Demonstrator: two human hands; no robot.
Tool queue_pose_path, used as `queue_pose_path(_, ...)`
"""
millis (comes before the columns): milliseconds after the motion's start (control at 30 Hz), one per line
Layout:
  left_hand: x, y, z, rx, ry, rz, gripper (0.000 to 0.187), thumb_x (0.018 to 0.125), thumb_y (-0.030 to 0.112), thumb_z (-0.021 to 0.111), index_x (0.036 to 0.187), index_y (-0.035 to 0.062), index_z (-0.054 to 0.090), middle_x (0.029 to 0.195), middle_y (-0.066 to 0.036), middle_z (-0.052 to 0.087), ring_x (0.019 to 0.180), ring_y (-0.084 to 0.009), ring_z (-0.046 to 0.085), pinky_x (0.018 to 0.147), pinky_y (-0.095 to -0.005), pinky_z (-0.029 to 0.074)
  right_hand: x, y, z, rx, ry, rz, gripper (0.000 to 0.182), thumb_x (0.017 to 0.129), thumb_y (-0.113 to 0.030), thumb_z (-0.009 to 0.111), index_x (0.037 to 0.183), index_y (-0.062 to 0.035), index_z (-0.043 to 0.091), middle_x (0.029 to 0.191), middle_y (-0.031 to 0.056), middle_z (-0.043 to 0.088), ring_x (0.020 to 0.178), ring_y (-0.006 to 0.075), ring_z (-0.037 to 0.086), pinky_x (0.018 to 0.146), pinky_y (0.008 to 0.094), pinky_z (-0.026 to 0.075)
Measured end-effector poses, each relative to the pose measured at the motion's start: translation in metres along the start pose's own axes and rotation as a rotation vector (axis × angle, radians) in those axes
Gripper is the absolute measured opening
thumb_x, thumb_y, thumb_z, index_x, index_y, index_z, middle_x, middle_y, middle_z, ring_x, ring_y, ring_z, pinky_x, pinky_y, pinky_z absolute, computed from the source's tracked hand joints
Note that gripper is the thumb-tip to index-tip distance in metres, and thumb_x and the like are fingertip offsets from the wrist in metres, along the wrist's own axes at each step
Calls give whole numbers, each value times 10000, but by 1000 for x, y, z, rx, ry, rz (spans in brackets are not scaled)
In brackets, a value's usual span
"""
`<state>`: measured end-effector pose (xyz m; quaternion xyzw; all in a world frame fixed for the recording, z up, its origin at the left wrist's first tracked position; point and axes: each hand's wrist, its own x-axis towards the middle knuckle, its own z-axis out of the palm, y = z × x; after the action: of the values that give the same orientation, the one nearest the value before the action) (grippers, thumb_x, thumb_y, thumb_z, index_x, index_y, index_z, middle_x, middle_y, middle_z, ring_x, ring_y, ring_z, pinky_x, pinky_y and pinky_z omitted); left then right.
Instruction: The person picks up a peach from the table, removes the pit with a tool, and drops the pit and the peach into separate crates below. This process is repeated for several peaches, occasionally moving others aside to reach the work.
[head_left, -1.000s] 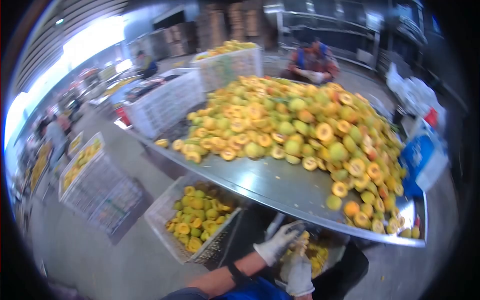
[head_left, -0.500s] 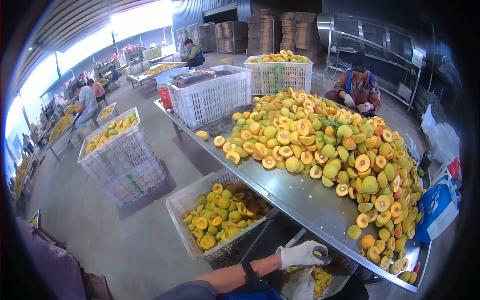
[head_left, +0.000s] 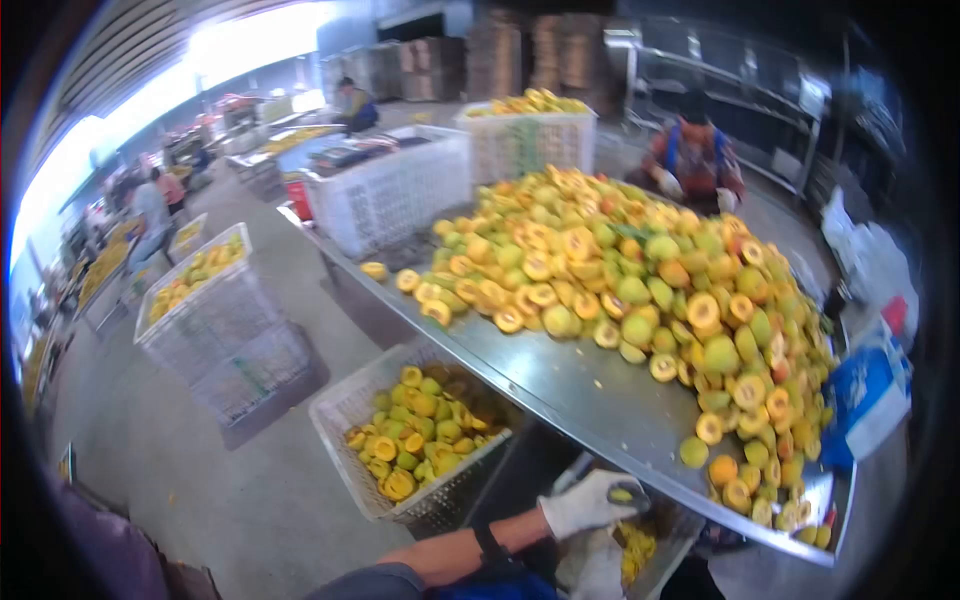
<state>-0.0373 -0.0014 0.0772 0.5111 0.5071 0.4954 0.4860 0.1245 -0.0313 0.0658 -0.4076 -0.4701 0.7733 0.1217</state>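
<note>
My left hand (head_left: 588, 504), in a white glove, has its fingers closed around a greenish fruit piece (head_left: 622, 494) beside the metal table's front edge. Just below it, my right hand (head_left: 600, 568), also white-gloved, is blurred and its fingers cannot be made out. Yellow fruit bits (head_left: 636, 552) lie in a container under both hands. On the metal table (head_left: 560, 385) rests a large heap of halved yellow-green fruit (head_left: 655, 290), some halves with the pit side showing.
A white crate (head_left: 345, 470) of fruit pieces stands on the floor left of my hands. Stacked crates (head_left: 215, 320) are farther left. Two more crates are at the table's far end. A co-worker (head_left: 695, 165) sits behind the heap; a blue-white bag (head_left: 868, 395) is at right.
The camera view has shifted, so the table, heap and crates appear farther left. The co-worker's gloved hands behind the heap have moved apart. My left hand still holds a fruit piece.
</note>
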Motion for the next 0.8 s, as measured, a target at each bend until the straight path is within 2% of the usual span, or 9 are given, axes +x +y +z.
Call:
queue_pose_path(33,9,-14,-1,103,-43,100,265,820,59,696,1076,17,643,920,-82,672,823,-105,617,718,-273,524,7,11,-4,121,-33,-18,195,987,-226,439,1033,-70,546,780,48,530,619,175,496,514,303,373)
queue_pose_path(100,15,-24,-9,-143,-138,-109,282,823,78,693,1086,-10,643,953,-82,684,853,-107,617,753,-273,525,29,52,-26,348,-148,-35,206,998,-229,433,963,-93,583,668,7,551,495,142,510,412,282,378)
queue_pose_path(133,14,-19,-5,-176,-125,-121,285,825,83,688,1086,-23,641,958,-76,686,870,-108,616,769,-275,524,-1,-7,2,238,21,-2,238,1000,-246,420,899,-79,556,646,1,543,477,148,505,411,292,380)
queue_pose_path(200,13,-21,-4,-207,-152,-103,284,828,87,680,1079,-40,643,958,-66,688,873,-107,613,772,-272,520,-7,-15,4,140,23,-72,349,1012,-379,419,869,-84,538,552,-27,407,414,112,384,400,276,314)
queue_pose_path(233,16,-25,-5,-205,-204,-68,278,830,87,675,1073,-44,647,952,-61,688,859,-106,611,758,-267,518,-8,-11,2,398,-24,-24,319,980,-352,501,827,-77,548,538,-38,402,401,88,363,386,252,285)
queue_pose_path(467,32,-15,-11,60,-479,-184,270,831,106,669,1068,-22,667,888,-73,699,800,-111,608,728,-263,507,-2,8,-11,481,-132,97,317,1005,-365,484,842,-95,521,532,-35,375,401,86,327,390,258,256)
queue_pose_path(600,31,-42,-6,-193,-444,-173,311,846,132,660,1104,-39,637,947,-79,690,831,-117,613,739,-270,514,2,13,-16,838,-412,151,407,949,-507,536,848,-115,499,550,-43,357,418,82,299,420,251,249)
queue_pose_path(667,25,-53,2,-492,-369,-103,294,890,144,637,1115,-44,622,999,-77,685,852,-114,615,747,-269,519,0,9,-12,840,-370,89,413,941,-522,537,843,-123,492,555,-40,364,421,87,306,422,254,248)
queue_pose_path(800,19,-54,24,-844,-174,-266,357,943,320,584,1095,-1,622,978,-93,669,849,-188,660,751,-302,556,3,15,-23,803,-448,1,373,959,-484,529,885,-119,515,575,-26,410,442,94,350,433,255,275)
